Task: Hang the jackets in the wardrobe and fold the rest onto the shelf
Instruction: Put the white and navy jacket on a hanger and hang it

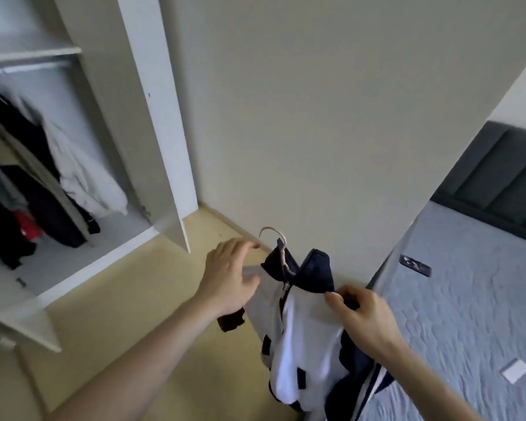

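Item 1: jacket (304, 338), white body with navy collar and navy trim, zip partly done up, hanging on a pale pink hanger (281, 247) at lower centre of the frame. The hook curls up and to the left above the collar. No brand, label or lettering can be read on it (the picture is soft with blur).

Item 2: right hand (362, 317), lower right of centre. Thumb and fingers pinch the jacket's shoulder just below the collar and carry its weight.

Item 3: left hand (231, 275), just left of the collar. Fingers loosely spread and nearly straight, fingertips close to the hook; whether they touch it cannot be told. A dark cuff of the jacket shows below the wrist.

Item 4: wardrobe (161, 117), white, upper left of the frame, door open. Inside, a rail (28, 68) under a shelf (34, 53), with hung clothes (28, 177) in black, grey, beige and white, and something red low down.

Item 5: bed (468, 314), right side of the frame, pale blue-grey quilted cover, dark padded headboard (504, 183) behind. On it lie a small dark object (415, 264) with unreadable white marks and a small white square (515, 371).

Item 6: plain wall (316, 117) behind the jacket; yellowish floor (134, 299) between wardrobe and bed.
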Action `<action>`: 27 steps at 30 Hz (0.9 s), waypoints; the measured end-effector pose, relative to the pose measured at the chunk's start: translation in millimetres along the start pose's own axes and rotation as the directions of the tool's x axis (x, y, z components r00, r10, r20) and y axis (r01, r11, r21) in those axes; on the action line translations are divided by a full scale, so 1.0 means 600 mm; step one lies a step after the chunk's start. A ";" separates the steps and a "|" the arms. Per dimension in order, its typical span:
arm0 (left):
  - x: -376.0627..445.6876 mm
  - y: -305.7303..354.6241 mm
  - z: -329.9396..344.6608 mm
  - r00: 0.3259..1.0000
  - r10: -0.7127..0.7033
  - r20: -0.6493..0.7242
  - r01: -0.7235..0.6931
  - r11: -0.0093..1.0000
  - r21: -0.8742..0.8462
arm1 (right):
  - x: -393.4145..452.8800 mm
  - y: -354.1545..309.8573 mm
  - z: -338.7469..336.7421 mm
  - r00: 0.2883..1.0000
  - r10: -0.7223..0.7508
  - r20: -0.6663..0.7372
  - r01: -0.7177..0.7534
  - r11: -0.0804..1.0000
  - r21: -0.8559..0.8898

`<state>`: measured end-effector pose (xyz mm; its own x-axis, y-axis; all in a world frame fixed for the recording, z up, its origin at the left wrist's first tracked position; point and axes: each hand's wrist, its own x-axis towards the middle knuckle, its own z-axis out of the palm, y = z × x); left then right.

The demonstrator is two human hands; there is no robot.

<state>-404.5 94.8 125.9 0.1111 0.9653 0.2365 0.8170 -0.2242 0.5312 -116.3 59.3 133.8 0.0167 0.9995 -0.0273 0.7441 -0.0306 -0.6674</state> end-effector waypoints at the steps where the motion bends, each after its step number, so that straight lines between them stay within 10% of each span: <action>1: 0.002 -0.019 -0.015 0.998 -0.037 0.050 0.036 0.999 0.020 | 0.010 -0.018 0.011 0.999 -0.030 0.037 0.031 1.000 -0.006; 5: -0.005 -0.104 -0.071 0.948 -0.203 0.244 0.260 0.939 -0.226 | 0.055 -0.095 0.057 0.977 -0.141 0.160 0.141 0.990 0.012; 10: -0.019 -0.193 -0.146 0.964 -0.206 0.166 0.262 0.828 -0.495 | 0.118 -0.198 0.117 0.888 -0.341 0.308 0.334 0.939 0.077; 22: -0.006 -0.352 -0.308 0.931 -0.345 0.122 0.339 0.686 -0.644 | 0.240 -0.455 0.283 0.714 -0.599 0.363 0.586 0.795 0.157; 27: 0.038 -0.389 -0.331 0.887 -0.457 -0.070 0.370 0.793 -0.485 | 0.286 -0.527 0.339 0.653 -0.643 0.400 0.630 0.754 0.185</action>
<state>-705.2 142.4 168.7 -0.3139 0.9492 0.0239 0.4143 0.1143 0.9029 -484.8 238.5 188.6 -0.7347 0.6687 0.1143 0.4482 0.6049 -0.6582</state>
